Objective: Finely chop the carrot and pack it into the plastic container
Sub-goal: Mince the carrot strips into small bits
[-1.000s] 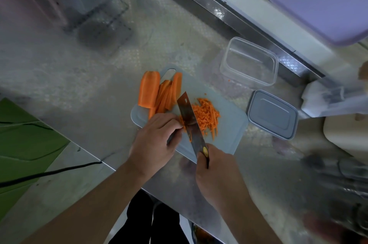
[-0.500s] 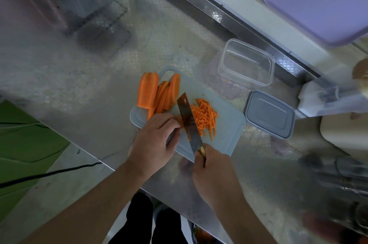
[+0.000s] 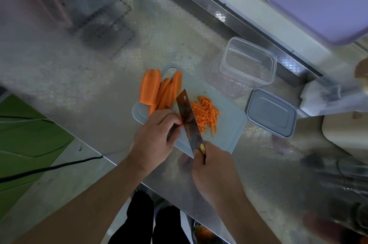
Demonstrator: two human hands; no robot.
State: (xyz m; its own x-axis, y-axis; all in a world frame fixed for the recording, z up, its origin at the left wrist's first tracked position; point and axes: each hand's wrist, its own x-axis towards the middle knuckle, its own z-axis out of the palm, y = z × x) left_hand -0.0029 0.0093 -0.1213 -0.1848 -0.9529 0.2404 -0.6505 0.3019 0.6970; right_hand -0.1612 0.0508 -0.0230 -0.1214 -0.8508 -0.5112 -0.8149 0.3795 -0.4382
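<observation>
Chopping carrot on a pale cutting board (image 3: 229,134).

The right hand (image 3: 216,174) is clenched around the cleaver (image 3: 189,120) handle; the left hand (image 3: 155,136), fingers curled, pins carrot strips (image 3: 167,94) against the blade. The chopped pile (image 3: 205,113) lies at the blade's 3 o'clock; the plastic container (image 3: 248,61) stands at the board's 1 o'clock, its lid (image 3: 271,113) at 3.

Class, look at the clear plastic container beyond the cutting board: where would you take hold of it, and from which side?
Grip the clear container by its near long rim, coming from the cutting board side. It stands upright, open and empty, so fingers can probably hook over the wall there; its lid lies apart, to the right.
</observation>
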